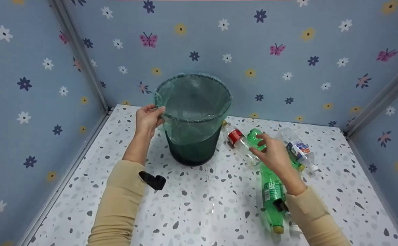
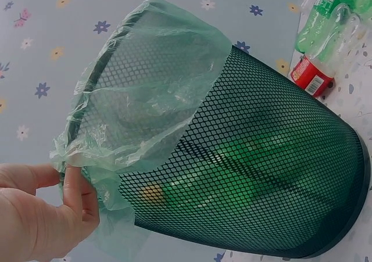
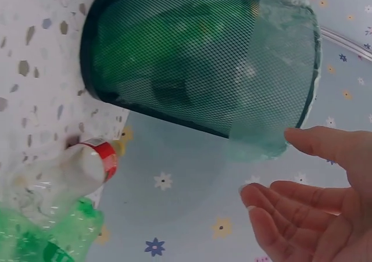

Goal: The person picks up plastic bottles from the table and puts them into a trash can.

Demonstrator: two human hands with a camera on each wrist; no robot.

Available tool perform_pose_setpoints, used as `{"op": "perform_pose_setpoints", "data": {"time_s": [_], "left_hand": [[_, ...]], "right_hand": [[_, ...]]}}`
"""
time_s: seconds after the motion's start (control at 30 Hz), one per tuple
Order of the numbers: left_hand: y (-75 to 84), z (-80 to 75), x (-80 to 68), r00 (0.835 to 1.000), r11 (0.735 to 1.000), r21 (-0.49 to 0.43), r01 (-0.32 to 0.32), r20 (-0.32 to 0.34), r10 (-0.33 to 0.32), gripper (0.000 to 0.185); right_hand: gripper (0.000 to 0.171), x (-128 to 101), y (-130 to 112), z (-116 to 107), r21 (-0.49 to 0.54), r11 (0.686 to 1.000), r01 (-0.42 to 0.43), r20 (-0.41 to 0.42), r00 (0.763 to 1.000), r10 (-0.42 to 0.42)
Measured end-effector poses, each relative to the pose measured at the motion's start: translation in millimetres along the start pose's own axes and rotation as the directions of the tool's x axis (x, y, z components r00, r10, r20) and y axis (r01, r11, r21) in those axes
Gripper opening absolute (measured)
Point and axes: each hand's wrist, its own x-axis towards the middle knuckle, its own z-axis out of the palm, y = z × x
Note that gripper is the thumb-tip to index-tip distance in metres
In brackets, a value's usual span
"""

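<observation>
At the bin's near-left rim, the left hand (image 1: pixel 147 119) pinches the green liner (image 2: pixel 145 93) of the mesh wastebasket (image 1: pixel 193 150); green bottles inside show only dimly. The right hand (image 1: pixel 274 155), fingers loosely spread and holding nothing, hovers over a green bottle (image 1: pixel 272 191), partly covering it, on the speckled tabletop (image 1: pixel 192 212).

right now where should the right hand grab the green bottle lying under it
Probably the mid-body of the green bottle, coming from above: it lies flat on the table, neck toward the person, and the right hand hovers open over its upper end.
</observation>
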Motion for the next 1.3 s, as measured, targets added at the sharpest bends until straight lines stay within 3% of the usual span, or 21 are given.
{"op": "perform_pose_setpoints", "data": {"time_s": [0.37, 0.6, 0.9, 1.13, 1.3], "left_hand": [[0.9, 0.9, -0.6, 1.000, 1.000, 0.007, 0.009, -0.003, -0.009, 0.048], [0.7, 0.7, 0.0, 1.000, 1.000, 0.007, 0.006, -0.006, -0.006, 0.046], [-0.1, 1.3, 0.3, 0.999, 0.999, 0.045, -0.001, -0.034, 0.003, 0.044], [1.4, 1.0, -0.7, 1.000, 0.999, 0.033, 0.012, -0.022, -0.011, 0.045], [1.4, 1.4, -1.1, 1.000, 1.000, 0.027, 0.009, -0.016, -0.008, 0.043]], "right_hand": [[0.048, -40.2, 32.2, 19.5, -0.070, 0.997, -0.044, -0.009, 0.999, 0.044], [0.058, -66.2, 52.2, 30.9, -0.146, 0.982, -0.121, 0.049, 0.990, 0.130], [0.071, -87.5, 71.3, 44.1, -0.203, 0.954, -0.222, 0.082, 0.967, 0.243], [0.078, -99.6, 80.8, 54.9, -0.273, 0.908, -0.317, 0.091, 0.931, 0.352], [0.080, -105.8, 85.6, 60.9, -0.287, 0.896, -0.339, 0.078, 0.924, 0.375]]}}
